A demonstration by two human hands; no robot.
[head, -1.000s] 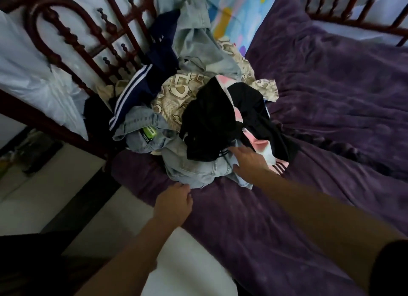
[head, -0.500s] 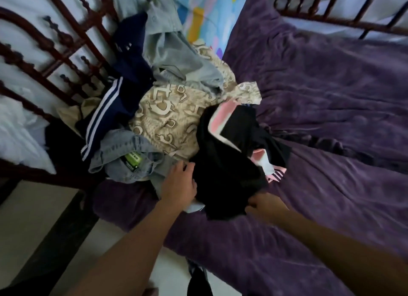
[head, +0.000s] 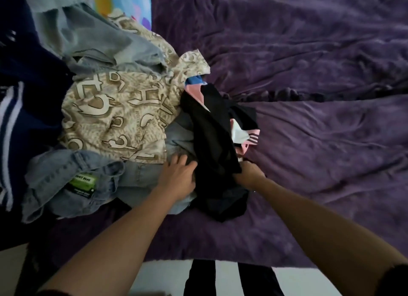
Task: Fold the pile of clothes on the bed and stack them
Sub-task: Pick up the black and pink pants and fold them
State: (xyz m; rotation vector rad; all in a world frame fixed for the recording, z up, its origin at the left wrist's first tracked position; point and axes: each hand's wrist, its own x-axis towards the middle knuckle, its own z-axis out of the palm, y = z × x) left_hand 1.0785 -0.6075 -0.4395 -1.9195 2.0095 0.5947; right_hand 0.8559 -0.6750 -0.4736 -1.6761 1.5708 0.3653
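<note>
Black cloth is the landmark: a black garment (head: 212,141) drapes down the near right side of the pile of clothes (head: 114,92), its lower end bunched on the purple blanket (head: 320,130). The right hand (head: 248,172) is at the garment's right edge, low down, with its fingers curled into the fabric and gripping it; the fingertips are buried in the folds. The left hand (head: 177,176) lies just left of the garment, palm down on pale denim (head: 141,181), its fingers (head: 176,160) stretched out and loosely spread, the outermost touching the garment's left edge without closing on it. A pink-and-white striped piece (head: 247,137) pokes out from under the garment's right side. Left of the garment, a beige patterned shirt (head: 114,114) spreads over the pile. Further left and nearer lie jeans (head: 61,176) bearing a green tag (head: 82,182). Beyond the shirt lies a grey-blue garment (head: 88,37). A navy garment with white stripes (head: 13,119) lies at the far left.
</note>
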